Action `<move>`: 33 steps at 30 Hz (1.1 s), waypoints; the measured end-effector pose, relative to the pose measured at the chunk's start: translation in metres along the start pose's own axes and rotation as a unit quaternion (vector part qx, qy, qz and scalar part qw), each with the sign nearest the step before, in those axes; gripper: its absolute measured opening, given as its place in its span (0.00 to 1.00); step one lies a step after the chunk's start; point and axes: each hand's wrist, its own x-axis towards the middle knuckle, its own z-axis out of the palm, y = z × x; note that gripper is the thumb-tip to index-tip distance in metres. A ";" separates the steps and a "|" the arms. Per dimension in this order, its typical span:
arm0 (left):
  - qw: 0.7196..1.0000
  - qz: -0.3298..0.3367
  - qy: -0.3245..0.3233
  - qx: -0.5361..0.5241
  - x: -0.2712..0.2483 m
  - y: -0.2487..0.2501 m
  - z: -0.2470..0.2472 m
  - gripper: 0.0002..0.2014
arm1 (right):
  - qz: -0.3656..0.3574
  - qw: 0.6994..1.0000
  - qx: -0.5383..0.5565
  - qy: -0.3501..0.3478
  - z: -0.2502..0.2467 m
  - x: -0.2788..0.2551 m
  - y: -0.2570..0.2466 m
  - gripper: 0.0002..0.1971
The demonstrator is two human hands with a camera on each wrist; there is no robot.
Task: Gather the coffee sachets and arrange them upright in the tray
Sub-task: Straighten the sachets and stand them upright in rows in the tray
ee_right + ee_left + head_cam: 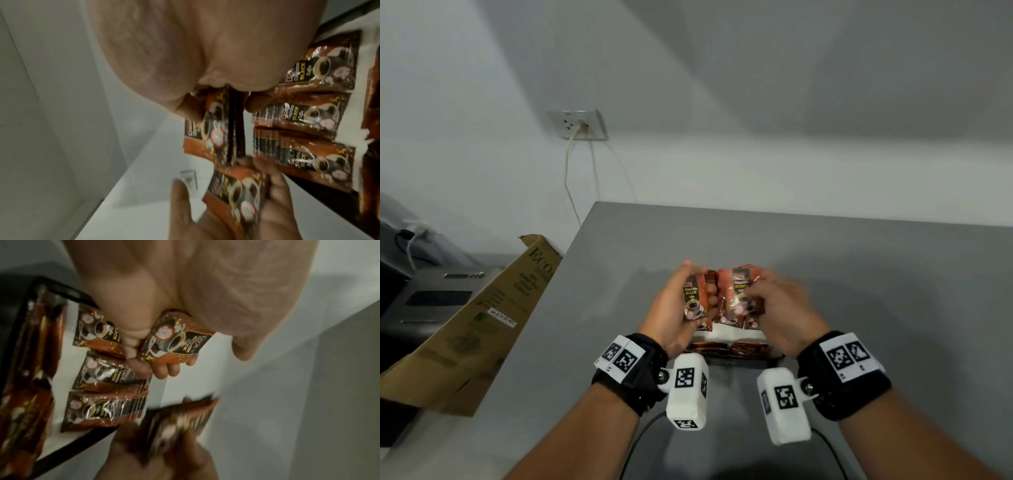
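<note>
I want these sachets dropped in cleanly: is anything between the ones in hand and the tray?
Nothing visible. The left hand and right hand hold sachets directly above the tray, which already has other sachets inside.

Bare grey table (859,274) lies open beyond and to both sides of the tray (736,337), while a cardboard box (482,325) crowds the table's left edge.

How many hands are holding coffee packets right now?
2: the left hand holds packets over the tray, and the right hand holds its own bunch beside it.
</note>
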 end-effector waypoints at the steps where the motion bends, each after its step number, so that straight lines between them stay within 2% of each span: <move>1: 1.000 -0.003 -0.017 0.012 -0.001 -0.003 0.006 0.19 | -0.021 0.999 -0.040 -0.030 0.005 -0.001 0.003 0.16; 3: 0.999 0.006 -0.037 0.030 -0.003 -0.010 0.014 0.11 | -0.084 0.980 -0.157 -0.089 0.014 -0.003 0.007 0.19; 4: 0.999 0.012 -0.034 0.028 -0.005 -0.010 0.017 0.08 | -0.122 0.961 -0.229 -0.101 0.017 -0.004 0.009 0.20; 6: 0.999 0.016 -0.032 0.015 -0.009 -0.009 0.017 0.09 | -0.183 0.896 -0.399 -0.072 0.019 -0.002 0.009 0.20; 8: 0.999 0.005 -0.051 0.006 -0.009 -0.006 0.012 0.11 | -0.200 0.831 -0.520 -0.017 0.014 -0.002 0.006 0.32; 9: 0.998 -0.003 -0.063 -0.001 -0.010 -0.005 0.011 0.11 | -0.208 0.815 -0.539 -0.036 0.013 -0.004 0.003 0.39; 11: 0.997 -0.025 -0.076 -0.017 -0.009 -0.002 0.011 0.11 | -0.239 0.787 -0.556 -0.122 0.012 -0.006 -0.001 0.50; 12: 0.995 -0.041 -0.081 -0.031 -0.009 -0.002 0.010 0.12 | -0.253 0.770 -0.567 -0.146 0.014 -0.007 -0.003 0.51; 14: 0.992 -0.064 -0.091 -0.062 -0.008 -0.003 0.008 0.22 | -0.277 0.750 -0.583 -0.143 0.014 -0.006 -0.003 0.47; 15: 0.991 -0.072 -0.096 -0.064 -0.007 -0.004 0.006 0.27 | -0.286 0.748 -0.582 -0.139 0.014 -0.005 -0.004 0.44; 16: 0.991 -0.076 -0.099 -0.053 -0.006 -0.004 0.005 0.27 | -0.290 0.746 -0.583 -0.137 0.014 -0.004 -0.004 0.43; 18: 0.992 -0.073 -0.101 -0.024 -0.007 -0.004 0.006 0.17 | -0.289 0.740 -0.589 -0.150 0.015 -0.003 -0.003 0.43; 20: 0.996 -0.049 -0.074 -0.008 -0.007 -0.004 0.009 0.10 | -0.274 0.757 -0.573 -0.152 0.014 -0.003 -0.004 0.44; 22: 0.998 -0.011 -0.053 -0.012 -0.004 -0.005 0.007 0.20 | -0.228 0.811 -0.525 -0.123 0.011 -0.005 -0.012 0.43; 24: 0.999 0.016 -0.043 -0.002 0.001 -0.005 0.005 0.34 | -0.188 0.858 -0.473 -0.064 0.007 -0.003 -0.020 0.33; 25: 0.998 0.034 -0.044 0.016 0.002 -0.005 0.004 0.38 | -0.182 0.872 -0.453 -0.038 0.004 -0.001 -0.022 0.27; 27: 0.995 0.063 -0.051 0.060 0.004 -0.005 0.004 0.41 | -0.186 0.883 -0.430 -0.018 -0.001 0.005 -0.022 0.18; 30: 0.989 0.083 -0.057 0.104 0.006 -0.006 0.009 0.40 | -0.198 0.878 -0.434 -0.032 -0.004 0.007 -0.023 0.11; 33: 0.991 0.077 -0.026 0.102 0.006 -0.003 0.009 0.33 | -0.194 0.885 -0.423 -0.007 -0.016 0.009 -0.034 0.06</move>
